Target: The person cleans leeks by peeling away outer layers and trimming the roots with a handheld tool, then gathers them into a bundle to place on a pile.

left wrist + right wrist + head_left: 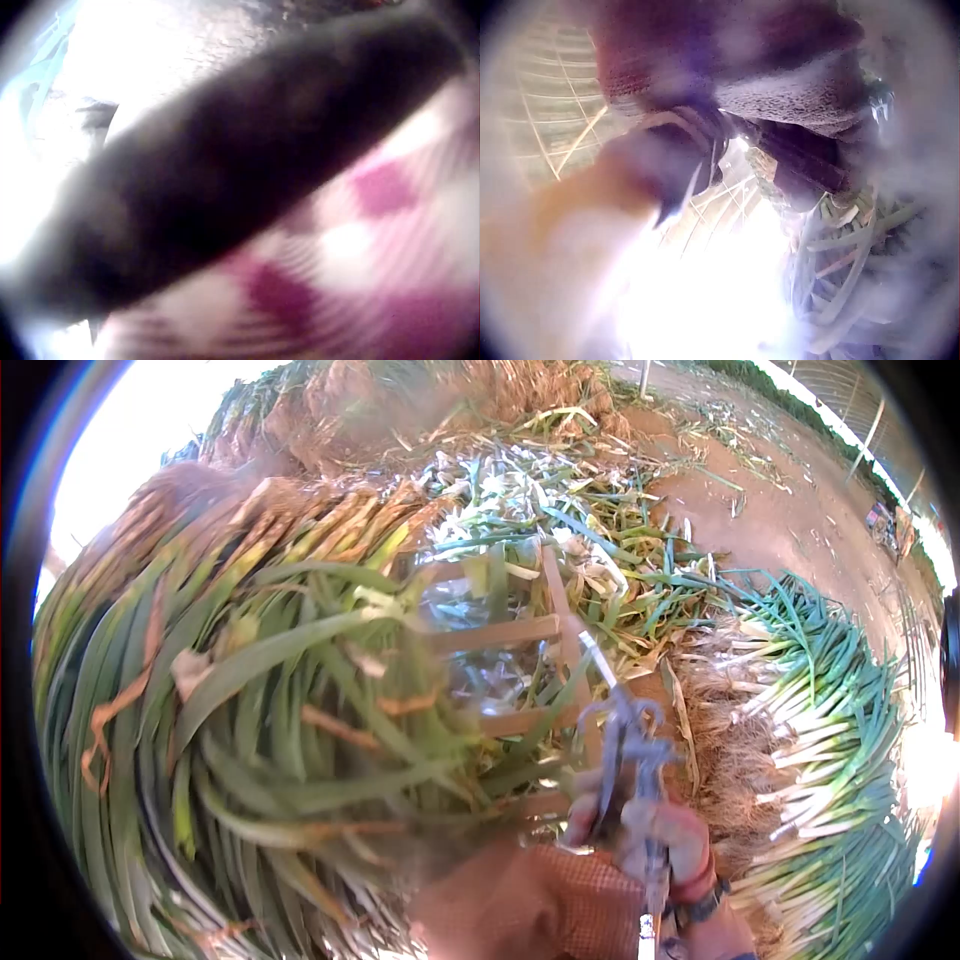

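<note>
In the head view my right hand (668, 838), in a worn glove, grips a metal spray-gun-like tool (640, 745) with a trigger, its thin nozzle pointing up and left over a wooden frame (500, 635). The right wrist view shows the glove (795, 97) curled round the tool's dark handle (810, 161). Long green leek leaves (290, 660), blurred, spread left of the tool. A reddish checked sleeve (590, 890) lies below them; my left hand is hidden. Only a dark blurred band (225, 165) and pink checked cloth (382, 187) fill most of the left wrist view.
Leeks with white stems (820, 760) and brown roots lie in a row at the right. A large leek pile (110, 660) rises at the left. Leaf scraps (520, 480) cover the ground beyond the frame, with bare soil (790, 520) at the upper right.
</note>
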A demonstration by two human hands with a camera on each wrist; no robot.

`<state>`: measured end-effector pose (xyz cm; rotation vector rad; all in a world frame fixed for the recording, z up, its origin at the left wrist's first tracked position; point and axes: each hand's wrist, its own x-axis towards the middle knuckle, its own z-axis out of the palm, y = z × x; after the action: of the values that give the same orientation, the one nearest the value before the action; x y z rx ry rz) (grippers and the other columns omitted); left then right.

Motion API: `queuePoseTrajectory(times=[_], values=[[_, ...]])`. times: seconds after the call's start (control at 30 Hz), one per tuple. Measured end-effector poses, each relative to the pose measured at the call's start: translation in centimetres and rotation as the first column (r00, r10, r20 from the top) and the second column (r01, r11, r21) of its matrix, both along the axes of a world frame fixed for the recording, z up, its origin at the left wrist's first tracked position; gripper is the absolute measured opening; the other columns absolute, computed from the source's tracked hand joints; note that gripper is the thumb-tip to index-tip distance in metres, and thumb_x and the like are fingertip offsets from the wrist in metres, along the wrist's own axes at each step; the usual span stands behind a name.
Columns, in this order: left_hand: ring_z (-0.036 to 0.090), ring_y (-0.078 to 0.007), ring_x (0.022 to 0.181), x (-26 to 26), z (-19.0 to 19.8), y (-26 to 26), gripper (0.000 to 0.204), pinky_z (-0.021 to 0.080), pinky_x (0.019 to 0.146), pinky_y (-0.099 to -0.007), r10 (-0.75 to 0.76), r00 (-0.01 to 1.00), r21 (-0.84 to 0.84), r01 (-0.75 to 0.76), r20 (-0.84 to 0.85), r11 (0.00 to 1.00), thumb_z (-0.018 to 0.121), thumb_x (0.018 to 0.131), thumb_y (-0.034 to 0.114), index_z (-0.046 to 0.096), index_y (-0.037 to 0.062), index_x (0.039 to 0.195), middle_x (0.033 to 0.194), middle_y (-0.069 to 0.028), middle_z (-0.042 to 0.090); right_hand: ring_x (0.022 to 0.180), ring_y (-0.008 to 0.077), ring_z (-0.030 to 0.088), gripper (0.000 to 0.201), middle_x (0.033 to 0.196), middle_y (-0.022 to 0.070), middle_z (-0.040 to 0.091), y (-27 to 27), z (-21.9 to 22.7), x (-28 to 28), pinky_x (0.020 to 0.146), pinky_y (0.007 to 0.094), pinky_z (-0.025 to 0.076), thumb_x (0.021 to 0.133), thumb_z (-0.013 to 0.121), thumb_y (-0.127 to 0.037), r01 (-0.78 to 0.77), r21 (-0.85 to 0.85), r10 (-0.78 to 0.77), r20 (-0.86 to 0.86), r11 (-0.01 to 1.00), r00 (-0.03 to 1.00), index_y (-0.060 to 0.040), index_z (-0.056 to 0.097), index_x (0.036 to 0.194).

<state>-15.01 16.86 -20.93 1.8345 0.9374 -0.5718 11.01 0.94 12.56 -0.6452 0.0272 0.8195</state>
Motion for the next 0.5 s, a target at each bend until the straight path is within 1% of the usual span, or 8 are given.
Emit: queuePoseTrajectory(times=[0.07, 0.13, 0.23, 0.27, 0.3, 0.37, 0.43, 0.5], values=[[0.074, -0.022, 0.083, 2.6, -0.3, 1.2, 0.031, 0.058, 0.071, -0.0352, 0.021, 1.0, 0.009, -0.021, -0.018, 1.0, 0.061, 0.104, 0.031, 0.075, 0.0062, 0.115, 0.094, -0.0115, 0.077, 0.113, 0.0331, 0.069, 0.06, 0.123, 0.0202, 0.07, 1.2, 0.5, 2.3, 0.104, 0.0486, 0.053, 0.093, 0.071, -0.016, -0.047, -0.058, 0.043, -0.08, 0.997, 0.996, 0.0093, 0.051, 0.145], [0.074, -0.0222, 0.083, 4.8, -0.1, 3.1, 0.03, 0.058, 0.071, -0.0352, 0.047, 0.998, 0.019, -0.046, -0.03, 0.999, 0.061, 0.104, 0.03, 0.075, 0.0062, 0.115, 0.094, -0.0117, 0.077, 0.114, 0.0329, 0.069, 0.063, 0.122, 0.0203, 0.07, 3.0, 0.9, 5.3, 0.104, 0.049, 0.053, 0.091, 0.072, -0.01, -0.182, -0.16, 0.18, -0.026, 0.97, 0.983, 0.0104, 0.049, 0.147], [0.073, -0.0224, 0.084, 7.7, 0.6, 4.9, 0.03, 0.058, 0.071, -0.0352, 0.086, 0.995, 0.025, -0.085, -0.051, 0.996, 0.061, 0.103, 0.03, 0.075, 0.0063, 0.115, 0.094, -0.0119, 0.077, 0.115, 0.0337, 0.069, 0.067, 0.122, 0.0218, 0.07, 5.4, 0.5, 10.2, 0.104, 0.0505, 0.054, 0.089, 0.073, -0.006, -0.208, -0.148, 0.198, -0.08, 0.967, 0.977, 0.0111, 0.047, 0.148], [0.073, -0.0225, 0.084, 8.2, 0.7, 5.6, 0.03, 0.058, 0.071, -0.0352, 0.102, 0.993, 0.026, -0.1, -0.06, 0.995, 0.061, 0.103, 0.03, 0.075, 0.0064, 0.115, 0.094, -0.0119, 0.076, 0.112, 0.0363, 0.07, 0.064, 0.12, 0.024, 0.07, 6.3, 0.2, 11.3, 0.105, 0.0526, 0.054, 0.09, 0.07, -0.006, -0.145, -0.196, 0.122, -0.122, 0.97, 0.985, 0.013, 0.046, 0.147], [0.073, -0.0226, 0.084, 8.6, 0.9, 6.0, 0.029, 0.058, 0.071, -0.0352, 0.123, 0.99, 0.022, -0.122, -0.067, 0.992, 0.061, 0.103, 0.029, 0.075, 0.0064, 0.115, 0.094, -0.012, 0.076, 0.112, 0.0363, 0.07, 0.064, 0.12, 0.024, 0.07, 7.4, -0.2, 12.5, 0.105, 0.0526, 0.054, 0.09, 0.07, -0.006, -0.174, -0.185, 0.151, -0.134, 0.967, 0.979, 0.013, 0.046, 0.147], [0.073, -0.0228, 0.084, 8.7, 1.4, 6.8, 0.029, 0.058, 0.071, -0.0352, 0.149, 0.986, 0.018, -0.148, -0.076, 0.989, 0.061, 0.102, 0.029, 0.075, 0.0065, 0.114, 0.094, -0.0121, 0.076, 0.106, 0.0395, 0.069, 0.067, 0.114, 0.0253, 0.071, 8.9, -0.5, 14.2, 0.103, 0.0574, 0.054, 0.085, 0.071, -0.012, -0.065, -0.227, 0.022, -0.189, 0.972, 0.982, 0.0129, 0.049, 0.144], [0.073, -0.0229, 0.085, 8.1, 1.9, 7.2, 0.029, 0.058, 0.07, -0.0352, 0.182, 0.98, 0.01, -0.182, -0.079, 0.983, 0.061, 0.102, 0.029, 0.075, 0.0065, 0.114, 0.095, -0.0123, 0.076, 0.105, 0.0383, 0.068, 0.064, 0.115, 0.0241, 0.071, 8.9, -2.5, 16.0, 0.102, 0.057, 0.054, 0.088, 0.068, -0.015, -0.119, -0.225, 0.082, -0.169, 0.967, 0.982, 0.0122, 0.051, 0.143], [0.073, -0.0231, 0.085, 7.1, 2.5, 7.1, 0.028, 0.058, 0.07, -0.0352, 0.213, 0.974, -0.001, -0.213, -0.082, 0.977, 0.061, 0.102, 0.028, 0.075, 0.0066, 0.114, 0.095, -0.0124, 0.076, 0.106, 0.0362, 0.068, 0.058, 0.117, 0.0218, 0.071, 8.8, -3.1, 17.5, 0.099, 0.0542, 0.055, 0.095, 0.066, -0.021, -0.127, -0.241, 0.114, -0.069, 0.962, 0.991, 0.0101, 0.053, 0.142]])
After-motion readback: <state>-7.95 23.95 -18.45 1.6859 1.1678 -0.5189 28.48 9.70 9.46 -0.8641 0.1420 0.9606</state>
